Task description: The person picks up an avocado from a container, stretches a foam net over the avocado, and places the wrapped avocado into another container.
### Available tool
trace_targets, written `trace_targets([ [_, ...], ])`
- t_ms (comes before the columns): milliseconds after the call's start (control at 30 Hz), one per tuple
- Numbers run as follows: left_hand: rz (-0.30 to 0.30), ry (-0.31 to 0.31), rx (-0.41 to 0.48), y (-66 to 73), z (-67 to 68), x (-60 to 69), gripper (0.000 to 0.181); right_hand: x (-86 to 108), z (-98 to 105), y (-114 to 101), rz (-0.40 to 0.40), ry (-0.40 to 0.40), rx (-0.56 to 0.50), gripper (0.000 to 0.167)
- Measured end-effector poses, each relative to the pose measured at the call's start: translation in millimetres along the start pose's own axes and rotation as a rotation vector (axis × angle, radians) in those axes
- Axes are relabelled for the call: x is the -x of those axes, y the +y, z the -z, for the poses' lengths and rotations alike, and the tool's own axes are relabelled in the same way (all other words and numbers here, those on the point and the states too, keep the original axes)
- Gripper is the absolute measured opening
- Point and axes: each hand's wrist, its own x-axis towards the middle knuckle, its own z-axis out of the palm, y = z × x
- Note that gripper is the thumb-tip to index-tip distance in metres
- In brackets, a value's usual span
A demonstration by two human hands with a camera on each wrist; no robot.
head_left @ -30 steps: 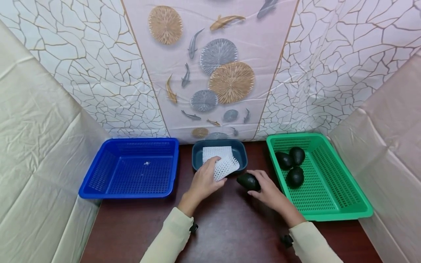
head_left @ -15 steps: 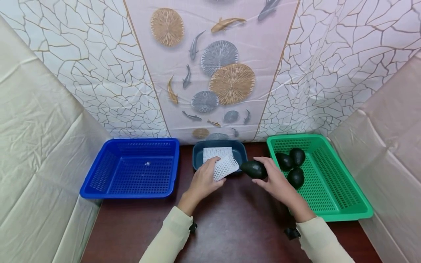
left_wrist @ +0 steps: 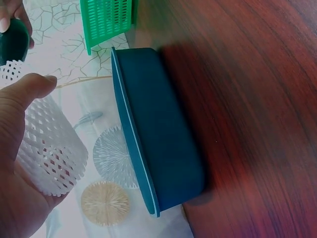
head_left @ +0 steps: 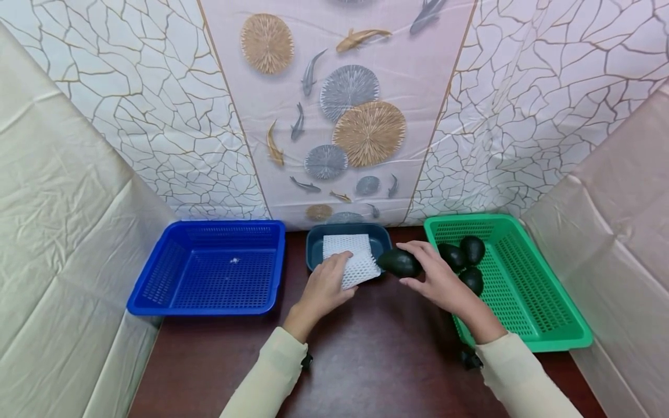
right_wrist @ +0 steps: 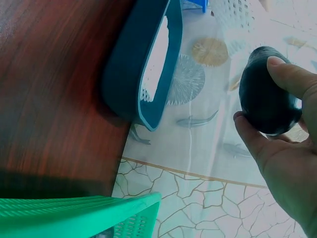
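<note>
My left hand (head_left: 325, 287) holds a white foam net sleeve (head_left: 360, 270), thumb and fingers around it, in front of the small dark teal tub (left_wrist: 163, 129). In my right hand (head_left: 436, 278) is a dark green avocado (head_left: 399, 263), gripped by its wide end. Its narrow tip points left and meets the sleeve's open end in the head view; whether it has entered cannot be told. More white foam net (head_left: 345, 242) lies inside the tub. The right wrist view shows the avocado (right_wrist: 267, 94) between thumb and fingers, with the sleeve blurred beyond.
To the right stands a green basket (head_left: 554, 290) with three avocados (head_left: 473, 248) at its left side. A blue basket (head_left: 204, 310) is at the left, a small whitish bit on its floor. All rest on a dark red-brown table (head_left: 360, 360) against a patterned cloth backdrop.
My right hand has raised the avocado from low over the table and brought it left against the sleeve's end. The left hand has stayed almost still, the sleeve turning slightly.
</note>
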Motion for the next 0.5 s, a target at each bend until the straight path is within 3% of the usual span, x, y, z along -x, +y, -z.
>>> trace_targets([
  [267, -0.043, -0.011, -0.06, -0.1, -0.2, 0.6, 0.078, -6.5, -2.2, -4.8, -0.008, -0.069, -0.019, 0.075],
  [500, -0.091, -0.014, -0.095, 3.2, -1.6, -1.0, 0.082, -7.1, -7.4, -9.3, -0.033, -0.058, -0.042, 0.071],
])
